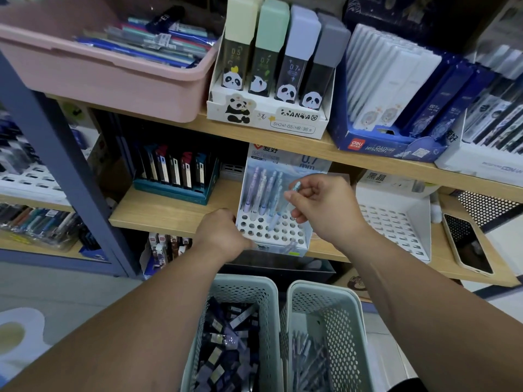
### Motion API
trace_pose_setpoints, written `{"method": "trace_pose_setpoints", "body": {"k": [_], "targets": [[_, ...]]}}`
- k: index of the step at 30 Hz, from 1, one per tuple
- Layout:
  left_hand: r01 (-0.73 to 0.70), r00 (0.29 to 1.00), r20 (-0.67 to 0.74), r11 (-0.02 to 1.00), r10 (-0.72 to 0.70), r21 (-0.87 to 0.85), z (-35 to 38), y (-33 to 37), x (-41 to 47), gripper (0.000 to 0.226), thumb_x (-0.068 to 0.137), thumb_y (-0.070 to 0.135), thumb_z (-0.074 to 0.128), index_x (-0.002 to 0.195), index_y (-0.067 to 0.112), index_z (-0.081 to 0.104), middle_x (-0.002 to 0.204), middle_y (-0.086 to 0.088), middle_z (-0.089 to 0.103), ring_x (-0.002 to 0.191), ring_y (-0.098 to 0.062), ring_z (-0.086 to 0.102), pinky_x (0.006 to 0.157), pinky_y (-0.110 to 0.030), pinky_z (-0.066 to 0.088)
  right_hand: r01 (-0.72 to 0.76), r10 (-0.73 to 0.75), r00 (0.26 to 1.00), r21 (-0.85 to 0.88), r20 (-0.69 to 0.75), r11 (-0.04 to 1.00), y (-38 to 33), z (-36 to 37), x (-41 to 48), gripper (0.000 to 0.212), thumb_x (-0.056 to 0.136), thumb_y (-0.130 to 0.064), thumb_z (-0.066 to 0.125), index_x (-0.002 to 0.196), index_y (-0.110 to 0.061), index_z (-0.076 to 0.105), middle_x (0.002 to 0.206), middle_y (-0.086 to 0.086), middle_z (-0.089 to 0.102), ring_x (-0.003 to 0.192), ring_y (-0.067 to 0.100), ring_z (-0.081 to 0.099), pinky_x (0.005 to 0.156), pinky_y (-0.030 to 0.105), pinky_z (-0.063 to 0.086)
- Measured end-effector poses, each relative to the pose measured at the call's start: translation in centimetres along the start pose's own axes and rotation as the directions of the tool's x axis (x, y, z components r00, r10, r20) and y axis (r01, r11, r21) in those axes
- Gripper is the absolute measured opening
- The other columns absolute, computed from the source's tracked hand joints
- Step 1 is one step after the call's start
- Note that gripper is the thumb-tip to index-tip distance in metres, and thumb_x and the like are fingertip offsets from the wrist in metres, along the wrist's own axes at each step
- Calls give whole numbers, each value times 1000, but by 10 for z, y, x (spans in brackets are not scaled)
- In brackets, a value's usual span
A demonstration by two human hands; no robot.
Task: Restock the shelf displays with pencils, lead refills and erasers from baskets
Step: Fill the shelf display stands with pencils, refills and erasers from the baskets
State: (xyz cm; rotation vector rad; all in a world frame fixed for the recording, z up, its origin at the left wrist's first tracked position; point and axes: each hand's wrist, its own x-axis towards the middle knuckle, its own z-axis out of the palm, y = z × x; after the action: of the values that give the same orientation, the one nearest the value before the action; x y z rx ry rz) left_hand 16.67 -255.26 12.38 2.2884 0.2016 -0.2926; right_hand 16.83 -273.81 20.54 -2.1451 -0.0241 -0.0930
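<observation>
Left hand (223, 233) grips the pencil display box (271, 236) at its front corner to steady it; right hand (322, 205) pinches a pale-blue mechanical pencil (275, 221), tip angled toward a free hole (more wait in the basket (319, 295) below)

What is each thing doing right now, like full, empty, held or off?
pencil display: partly filled, many holes empty.
pencil: pinched by right hand, tip at the holes.
left hand: grips pencil display's front corner.
left basket: holds dark packs.
right basket: holds loose pencils.
phone: lying flat, screen dark.
</observation>
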Motion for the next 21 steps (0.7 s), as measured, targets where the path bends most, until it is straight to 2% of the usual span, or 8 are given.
{"method": "trace_pose_setpoints", "body": {"k": [3,7,11,17,21], "targets": [[-10,1000,-12,1000,10,17,0,-1,0,45,65,30,92,98,15,65,95,3,68,85,-16,64,67,-29,52,9,-9,1000,-25,21,1000,-1,1,3,12,90,-13,75,99,-5,70,77,16,69,55,14,69,58,33,61],[-27,999,-26,999,27,20,0,-1,0,40,69,28,90,98,16,64,96,3,67,83,-15,62,57,-24,43,-10,20,997,-128,74,992,4,5,0,8,91,-14,75,90,-8,70,70,13,71,53,12,68,58,33,62],[-30,999,-43,999,31,17,1,-1,0,39,70,28,89,93,20,59,92,5,62,83,-16,61,62,-26,44,-84,85,996,-26,39,996,12,14,1,17,89,-9,76,101,0,68,74,15,70,52,12,66,53,28,58],[-24,998,-49,1000,24,13,3,-2,3,39,71,29,89,91,21,57,87,6,62,78,-14,60,58,-26,42,-105,105,993,-7,48,994,11,28,4,25,87,-10,78,107,-4,65,71,6,68,55,15,67,50,23,54],[-22,997,-71,999,24,32,6,-1,5,38,73,32,87,92,18,57,83,7,59,78,-16,59,58,-26,41,-119,119,992,-9,39,993,11,29,6,25,87,-11,78,108,-6,64,77,5,67,57,16,68,53,26,58]]}}
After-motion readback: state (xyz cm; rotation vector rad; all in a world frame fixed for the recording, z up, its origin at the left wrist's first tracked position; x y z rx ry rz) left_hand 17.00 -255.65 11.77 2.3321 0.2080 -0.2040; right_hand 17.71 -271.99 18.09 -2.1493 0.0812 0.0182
